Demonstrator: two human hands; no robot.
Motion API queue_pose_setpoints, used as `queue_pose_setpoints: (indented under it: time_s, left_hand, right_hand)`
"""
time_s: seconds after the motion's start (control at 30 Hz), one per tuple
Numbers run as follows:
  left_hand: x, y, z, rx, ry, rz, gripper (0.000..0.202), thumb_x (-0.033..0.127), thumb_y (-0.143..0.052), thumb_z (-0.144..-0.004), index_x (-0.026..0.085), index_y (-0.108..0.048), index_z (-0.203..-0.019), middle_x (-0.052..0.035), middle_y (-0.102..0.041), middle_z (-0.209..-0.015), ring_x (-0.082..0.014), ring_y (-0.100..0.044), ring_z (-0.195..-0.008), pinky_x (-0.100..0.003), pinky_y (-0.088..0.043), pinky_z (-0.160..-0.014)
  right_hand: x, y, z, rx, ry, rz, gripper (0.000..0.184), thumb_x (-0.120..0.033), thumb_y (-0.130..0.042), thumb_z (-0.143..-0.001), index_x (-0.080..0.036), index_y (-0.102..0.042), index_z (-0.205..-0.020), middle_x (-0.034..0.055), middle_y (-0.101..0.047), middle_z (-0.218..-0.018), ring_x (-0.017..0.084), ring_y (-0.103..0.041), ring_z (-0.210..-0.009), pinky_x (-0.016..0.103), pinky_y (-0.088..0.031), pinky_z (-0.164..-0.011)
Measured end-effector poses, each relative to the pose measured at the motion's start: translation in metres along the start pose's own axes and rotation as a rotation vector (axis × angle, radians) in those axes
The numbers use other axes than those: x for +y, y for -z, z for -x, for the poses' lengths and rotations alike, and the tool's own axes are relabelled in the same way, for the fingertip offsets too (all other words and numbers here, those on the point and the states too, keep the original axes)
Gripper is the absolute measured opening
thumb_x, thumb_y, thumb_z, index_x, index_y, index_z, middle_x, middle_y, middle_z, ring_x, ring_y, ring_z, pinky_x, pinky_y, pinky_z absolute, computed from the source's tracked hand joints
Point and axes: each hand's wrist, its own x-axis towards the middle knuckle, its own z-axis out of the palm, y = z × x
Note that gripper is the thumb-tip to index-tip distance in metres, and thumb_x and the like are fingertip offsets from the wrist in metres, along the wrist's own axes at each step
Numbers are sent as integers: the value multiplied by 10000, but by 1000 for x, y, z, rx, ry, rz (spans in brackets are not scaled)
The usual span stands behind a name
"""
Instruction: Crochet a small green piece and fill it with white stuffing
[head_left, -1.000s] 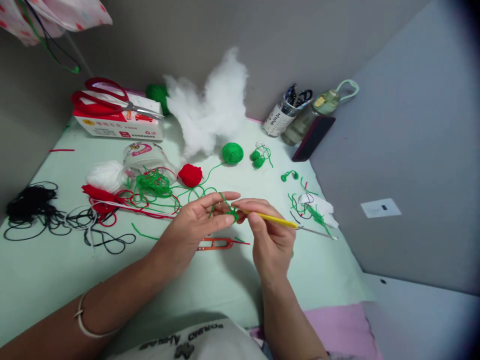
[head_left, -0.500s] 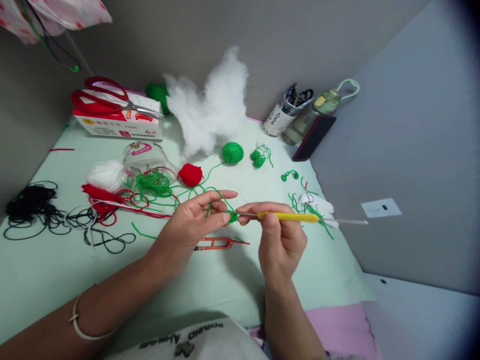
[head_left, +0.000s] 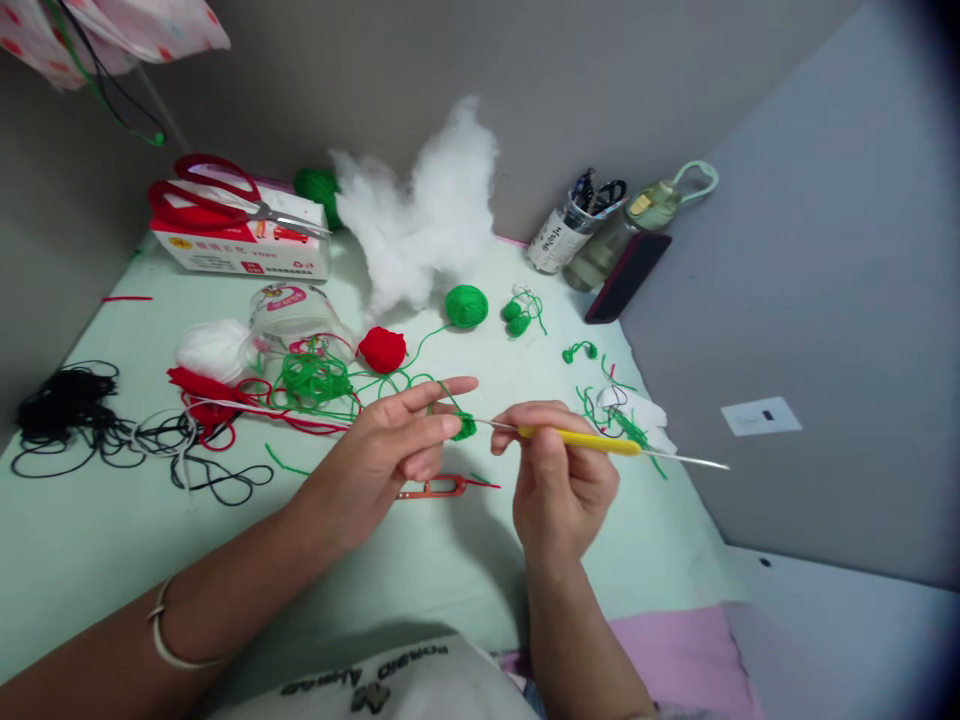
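My left hand (head_left: 405, 430) pinches a small green crochet piece (head_left: 466, 427) between thumb and fingers, its index finger stretched out with green yarn running over it. My right hand (head_left: 559, 470) is closed round the yellow handle of a crochet hook (head_left: 589, 440). The hook's thin metal tip reaches left to the crochet piece; whether a loop sits on it is too small to tell. From a green yarn ball (head_left: 466, 306) a strand trails toward the left hand. Below the hands lie orange thread snips (head_left: 442, 487), partly covered by my left hand.
A red yarn ball (head_left: 382, 350), a tipped clear tub (head_left: 292, 318) and loose green yarn (head_left: 315, 375) lie to the left, near black cord (head_left: 64, 405). Red scissors (head_left: 217, 195) rest on a box. White stuffing (head_left: 420, 220), a pen cup (head_left: 559, 235) and a bottle (head_left: 607, 240) stand behind.
My right hand has shifted slightly right and the hook has tilted, its back end lower. More of the green piece shows, and my left hand's lower fingers have curled further down.
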Motion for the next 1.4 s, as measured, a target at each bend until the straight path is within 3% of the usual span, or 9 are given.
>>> queue_pose_setpoints:
  time_s: [0.17, 0.33, 0.5, 0.63, 0.77, 1.0, 1.13, 1.3, 1.4]
  left_hand:
    - [-4, -2, 1, 53, -81, -129, 410, 284, -859, -804, 244, -771, -1203, 60, -550, -702, -28, -358, -498, -179, -299, -470]
    - [-6, 1, 0, 1, 23, -22, 365, 275, -801, -865, 216, -768, -1224, 97, -405, -541, -33, -291, -456, -163, -284, -467]
    - [-1, 2, -2, 42, -10, 39, 276, 213, -821, -816, 189, -821, -1091, 39, -565, -732, -34, -435, -551, -160, -387, -535]
    - [-4, 2, -1, 49, -78, -82, 317, 225, -838, -808, 235, -805, -1123, 7, -667, -858, -116, -611, -794, -221, -483, -748]
    - [-6, 2, 1, 70, -98, -132, 411, 251, -856, -795, 268, -780, -1198, 4, -667, -910, -144, -619, -834, -262, -473, -790]
    - [0, 0, 2, 71, -96, -169, 304, 264, -815, -815, 248, -811, -1119, 7, -653, -845, -131, -565, -731, -267, -455, -730]
    - [-1, 2, 1, 63, -89, -187, 277, 252, -777, -849, 265, -806, -1124, 17, -655, -845, -122, -574, -739, -251, -456, -728]
    - [-5, 1, 2, 84, -124, -192, 287, 266, -797, -846, 250, -794, -1133, 23, -644, -820, -126, -599, -773, -239, -474, -755]
    - [-6, -2, 3, 79, -95, -133, 330, 263, -818, -826, 251, -777, -1154, 39, -625, -795, -115, -602, -748, -226, -488, -731]
  right_hand:
    - [5, -4, 3, -88, 78, 86, 244, -129, -570, -1002, -260, -752, -1098, 55, -771, -974, 183, -724, -850, 328, -615, -664]
    - [6, 1, 11, -154, 302, 433, 401, -74, -636, -950, -306, -719, -1265, 72, -761, -1116, 195, -726, -964, 347, -634, -768]
    - [6, 3, 2, 28, 37, -4, 247, -134, -564, -1004, -251, -775, -1053, 36, -729, -893, 147, -670, -712, 301, -566, -583]
    - [6, -1, -2, -71, -60, -80, 178, -197, -608, -996, -243, -779, -1002, 51, -771, -939, 170, -692, -779, 322, -584, -627]
    - [7, -1, -3, -57, -134, -89, 161, -258, -597, -1009, -222, -752, -986, 57, -787, -939, 157, -702, -722, 325, -605, -643]
    - [10, 6, -6, -77, -280, -286, 215, -352, -540, -1042, -203, -669, -955, 46, -767, -855, 141, -693, -639, 305, -607, -611]
    - [6, 7, -2, -87, -172, -165, 202, -267, -503, -1057, -218, -689, -996, 42, -774, -924, 149, -727, -718, 320, -624, -672]
    - [4, 6, 7, -133, 175, 161, 259, -160, -485, -1034, -265, -689, -1155, 49, -769, -987, 198, -746, -868, 367, -638, -727]
    - [6, 5, 13, -178, 315, 449, 319, -139, -575, -991, -316, -702, -1224, 42, -763, -1043, 195, -744, -898, 340, -633, -743]
